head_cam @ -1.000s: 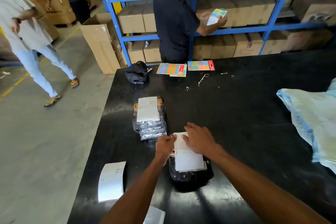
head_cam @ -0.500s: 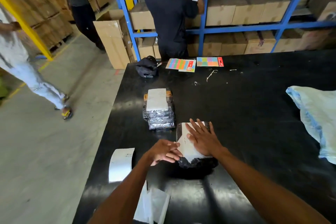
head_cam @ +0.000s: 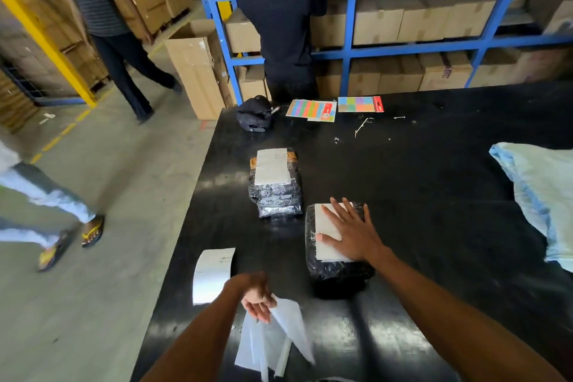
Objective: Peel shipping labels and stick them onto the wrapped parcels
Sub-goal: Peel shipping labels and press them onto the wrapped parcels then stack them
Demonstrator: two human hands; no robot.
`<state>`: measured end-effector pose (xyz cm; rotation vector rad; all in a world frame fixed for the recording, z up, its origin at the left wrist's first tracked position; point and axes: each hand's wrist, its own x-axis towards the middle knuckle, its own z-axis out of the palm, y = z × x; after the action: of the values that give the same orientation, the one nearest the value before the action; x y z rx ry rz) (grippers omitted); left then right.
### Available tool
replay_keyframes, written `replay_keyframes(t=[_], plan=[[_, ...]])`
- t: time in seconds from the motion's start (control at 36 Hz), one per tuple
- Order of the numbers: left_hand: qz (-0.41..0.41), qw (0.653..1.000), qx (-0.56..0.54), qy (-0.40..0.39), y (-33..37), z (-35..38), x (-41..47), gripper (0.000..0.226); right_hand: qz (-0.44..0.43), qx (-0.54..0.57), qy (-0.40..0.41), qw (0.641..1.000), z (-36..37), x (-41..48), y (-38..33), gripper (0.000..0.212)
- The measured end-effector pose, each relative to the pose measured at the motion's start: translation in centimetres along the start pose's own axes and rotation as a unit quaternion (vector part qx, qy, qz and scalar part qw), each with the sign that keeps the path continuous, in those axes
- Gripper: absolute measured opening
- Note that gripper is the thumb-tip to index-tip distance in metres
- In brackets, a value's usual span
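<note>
Under your right hand (head_cam: 353,236), which lies flat with the fingers spread, the shipping label (head_cam: 325,226) sits on top of the wrapped parcel (head_cam: 338,273). You are pressing it down, so the step in hand looks like smoothing the label onto the wrap. Your left hand (head_cam: 255,298), well apart from the right and nearer to you, pinches a peeled backing sheet (head_cam: 288,329) above more loose white sheets on the black table (head_cam: 418,195).

The next move, as I judge it, is to rub the label's edges flat, let the backing go, and take the fresh label sheet (head_cam: 214,273) just beyond your left hand, close to the table's edge. Nothing lies between that hand and the sheet, though the loose backings beneath it could get mixed up with it.

Beyond your right fingertips and a little to the left, a second parcel (head_cam: 276,195) already bears its label. Further off lie a black pouch (head_cam: 254,113) and coloured sticker sheets (head_cam: 311,109). A pale blue sack (head_cam: 539,189) lies well to the right of your right hand. A person in a dark shirt (head_cam: 283,31) stands past the far end of the table.
</note>
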<state>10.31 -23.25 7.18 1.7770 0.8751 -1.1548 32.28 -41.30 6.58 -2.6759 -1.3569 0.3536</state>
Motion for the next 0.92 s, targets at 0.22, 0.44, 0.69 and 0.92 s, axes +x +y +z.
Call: replay_keyframes(t=[0.22, 0.44, 0.69, 0.92], plan=[[-0.007, 0.992, 0.077, 0.098, 0.0, 0.3, 1.9, 0.034, 0.174, 0.208, 0.091, 0.958, 2.1, -2.0, 0.5, 0.093], [0.203, 0.943, -0.068, 0.256, 8.5, 0.3, -0.2, 0.056, 0.265, 0.411, 0.060, 0.870, 2.3, -2.0, 0.6, 0.097], [0.269, 0.891, -0.170, 0.325, 11.8, 1.4, -0.1, 0.051, 0.268, 0.431, 0.125, 0.853, 0.5, -2.3, 0.0, 0.077], [0.298, 0.870, -0.214, 0.329, 16.1, -3.5, 0.8, 0.048, 0.232, 0.438, 0.166, 0.852, -5.9, 3.5, 2.5, 0.064]])
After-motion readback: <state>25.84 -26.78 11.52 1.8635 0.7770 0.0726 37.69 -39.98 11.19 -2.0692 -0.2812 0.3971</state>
